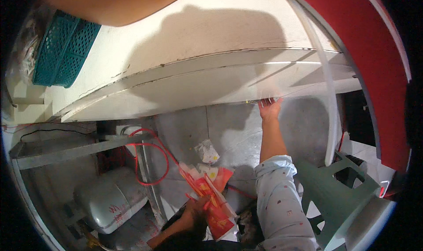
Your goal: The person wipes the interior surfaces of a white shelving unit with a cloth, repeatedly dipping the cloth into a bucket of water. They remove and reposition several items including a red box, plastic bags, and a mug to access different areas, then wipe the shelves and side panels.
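Observation:
Low in the middle, my left hand (197, 210) is closed around several red-and-clear plastic wrappers (219, 220), which fan out up and to the right. My right hand (269, 107) reaches away with the palm turned up and the fingers apart at the lower edge of a white counter (194, 81). Wispy clear plastic seems to lie by its fingertips; whether they touch it I cannot tell. A crumpled white wrapper (207, 152) with yellow spots lies on the grey tiled floor (185, 127), beyond the left hand.
At lower left a grey metal tank (108, 200) stands beside a metal frame (57, 156), near a looped red hose (168, 165). A green plastic stool (337, 193) is at right, below a hanging white tube (327, 96). A teal basket (66, 48) sits on the counter.

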